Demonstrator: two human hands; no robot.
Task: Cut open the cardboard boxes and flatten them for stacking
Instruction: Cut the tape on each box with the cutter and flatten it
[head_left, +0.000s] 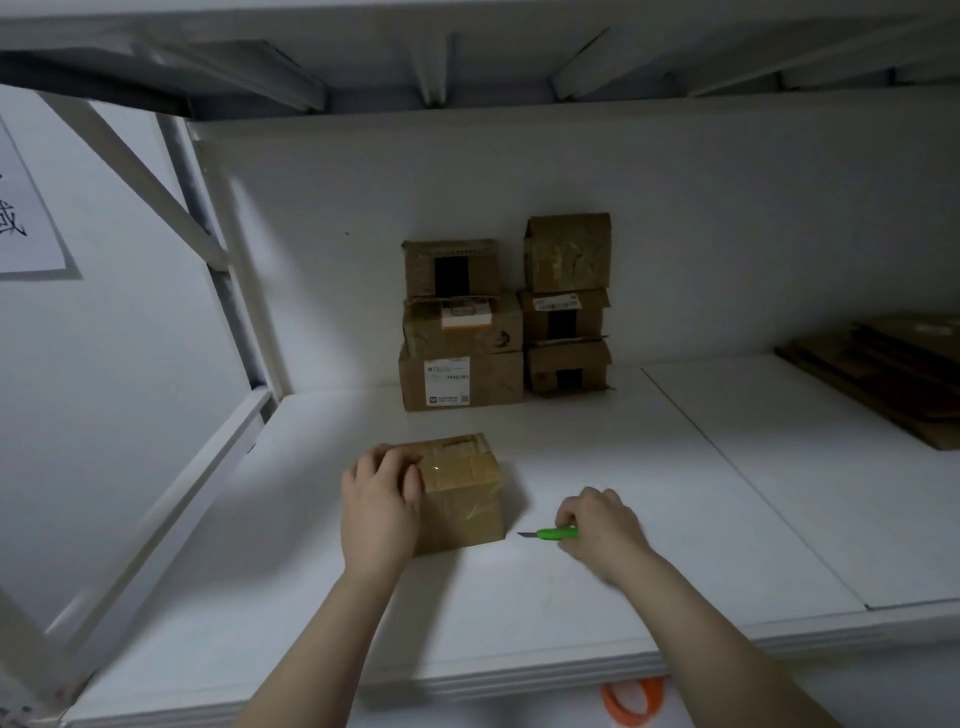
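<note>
- Front box (465, 493): stands on the white shelf (571, 597), whole and sealed. Clear tape still runs across its top and down its near face, and no cut shows.
- Left hand (382, 501): on the front box's left side, fingers bent over the top edge, gripping it to steady it.
- Right hand (602, 525): to the right of the front box, closed round a green utility knife (553, 533). The blade is out and points at the box's lower right corner; the tip is just short of the cardboard, not touching.
- Stacked boxes (462, 382): behind the front box against the back wall, two columns of three, all still in box form and taped or labelled.
- Flattened cardboard (883, 374): far to the right of the front box, a low pile of flat sheets, so some flattening is evidently complete.
- Assessment: the task is at an early-to-middle stage. The front box is positioned for its first cut but not opened. It and the six behind it remain to be slit, collapsed and added to the pile.
</note>
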